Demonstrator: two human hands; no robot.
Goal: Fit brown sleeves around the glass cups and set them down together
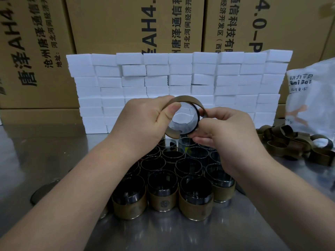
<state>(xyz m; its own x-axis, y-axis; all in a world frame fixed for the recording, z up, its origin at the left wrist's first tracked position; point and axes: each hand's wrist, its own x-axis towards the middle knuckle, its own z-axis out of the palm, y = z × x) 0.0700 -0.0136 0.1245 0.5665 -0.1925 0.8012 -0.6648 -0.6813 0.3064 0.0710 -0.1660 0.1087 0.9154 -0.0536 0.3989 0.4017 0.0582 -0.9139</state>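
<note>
Both hands hold one glass cup (183, 122) on its side above the table, its mouth toward me, with a brown sleeve (186, 99) wrapped round it. My left hand (143, 122) grips the sleeve's left side, thumb on the rim. My right hand (223, 129) pinches the sleeve's right side and lower edge. Below the hands stand several sleeved glass cups (163, 192) packed together on the steel table (45, 160). A heap of loose brown sleeves (293, 144) lies at the right.
A wall of stacked white boxes (177, 84) runs behind the hands, with big cardboard cartons (112, 24) behind it. A white plastic bag (313, 98) stands at the right, above the sleeve heap. A dark round disc (42, 192) lies on the table at left.
</note>
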